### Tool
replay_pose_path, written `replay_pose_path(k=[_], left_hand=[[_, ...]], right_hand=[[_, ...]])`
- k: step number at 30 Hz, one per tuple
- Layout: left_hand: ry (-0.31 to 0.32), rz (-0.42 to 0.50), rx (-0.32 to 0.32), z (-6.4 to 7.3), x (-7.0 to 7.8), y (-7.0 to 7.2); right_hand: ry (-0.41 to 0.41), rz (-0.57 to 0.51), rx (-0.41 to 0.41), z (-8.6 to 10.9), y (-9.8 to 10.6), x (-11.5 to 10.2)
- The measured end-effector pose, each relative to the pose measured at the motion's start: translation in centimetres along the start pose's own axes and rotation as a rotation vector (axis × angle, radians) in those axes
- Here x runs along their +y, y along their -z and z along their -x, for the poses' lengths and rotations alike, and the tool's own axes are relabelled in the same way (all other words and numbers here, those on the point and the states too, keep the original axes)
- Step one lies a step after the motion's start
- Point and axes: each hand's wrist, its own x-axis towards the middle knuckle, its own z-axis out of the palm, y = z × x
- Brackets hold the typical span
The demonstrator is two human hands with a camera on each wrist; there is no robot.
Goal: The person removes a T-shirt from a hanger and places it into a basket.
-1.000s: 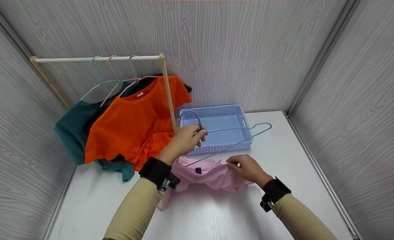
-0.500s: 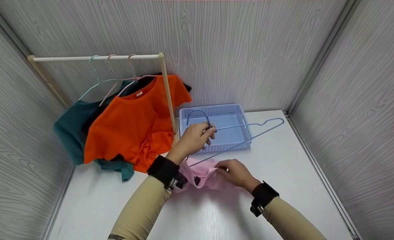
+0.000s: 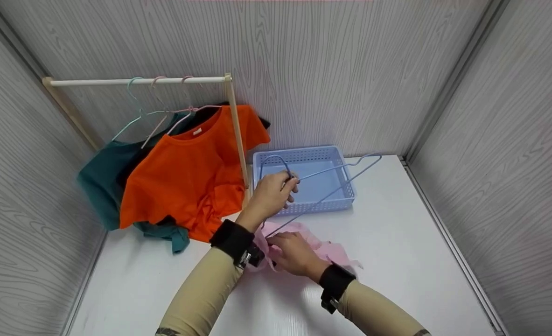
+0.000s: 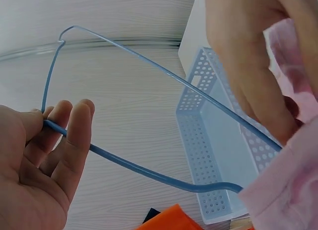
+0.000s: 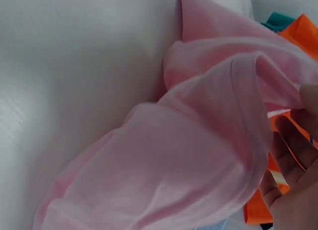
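Observation:
My left hand point(image 3: 272, 190) pinches a blue wire clothes hanger point(image 4: 149, 173) just below its hook, between thumb and fingers. The hanger slants over the basket, its free shoulder pointing up to the right. Its other shoulder dips behind the edge of a pink shirt point(image 3: 334, 254), where cloth and my left wrist hide it. My right hand point(image 3: 296, 253) pinches the shirt's edge close to that lower wire. In the right wrist view, the pink cloth point(image 5: 164, 155) hangs in folds from the thumb and fingertips, the other fingers spread beneath.
Behind the hands, a blue perforated basket point(image 3: 299, 208) stands against the back wall. A rack with a white rail point(image 3: 98, 84) at the left carries an orange shirt point(image 3: 178, 168), a teal shirt point(image 3: 101, 179) and a black garment on hangers. Wood-grain panels enclose the white table point(image 3: 397, 261).
My right hand has moved left along the pink shirt toward the hanger's lower end. The hanger first shifted right, then its free shoulder tilted upward. My left hand has kept its hold.

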Motion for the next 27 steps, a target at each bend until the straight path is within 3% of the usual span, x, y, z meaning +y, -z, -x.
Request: replay_pose_path(k=[5, 10, 18, 22, 24, 27], left_hand=[[0.039, 0.011, 0.029, 0.1, -0.4, -0.3], [0.097, 0.073, 0.011, 0.2, -0.5, -0.7], [0.083, -0.011, -0.039, 0.4, -0.6, -0.7], [0.070, -0.052, -0.022, 0.6, -0.9, 0.1], [0.071, -0.104, 0.000, 0.7, -1.2, 0.7], [0.098, -0.183, 0.044, 0.8, -1.9, 1.8]], right_hand=[[-0.049, -0.027, 0.033, -0.6, -1.5, -1.8], [-0.127, -0.060, -0.047, -1.0, -2.1, -2.9], [-0.039, -0.153, -0.169, -1.1, -1.8, -2.9], [-0.050, -0.227, -0.218, 0.0, -1.1, -1.5], [-0.118, -0.256, -0.237, 1.3, -0.5, 0.0], [-0.233, -0.257, -0.203, 3.8, 0.8, 3.1]])
